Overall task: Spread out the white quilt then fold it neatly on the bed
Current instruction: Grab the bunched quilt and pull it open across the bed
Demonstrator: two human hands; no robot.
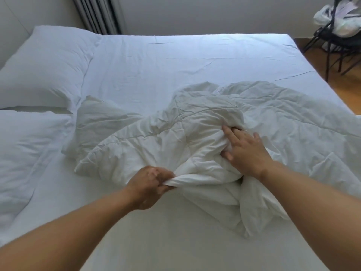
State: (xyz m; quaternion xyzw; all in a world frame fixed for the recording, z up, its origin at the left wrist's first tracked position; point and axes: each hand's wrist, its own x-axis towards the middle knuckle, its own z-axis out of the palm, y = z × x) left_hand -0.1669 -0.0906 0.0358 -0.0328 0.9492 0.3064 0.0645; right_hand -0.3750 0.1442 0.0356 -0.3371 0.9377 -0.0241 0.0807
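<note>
Fingers (162,176) of the left hand (150,184) are pinched on a fold of the white quilt (175,137), and a handful is gripped by the right hand (246,151). It is bunched up on the bed (156,65) and should be pulled apart slowly, toward the bare far side, since the right edge is close.

Flat white bed sheet (175,61) gives passage beyond the crumpled white quilt (195,133) and on its near side, while two plump white pillows (43,65) block its left and a black metal chair (329,55) stands past its far right.
</note>
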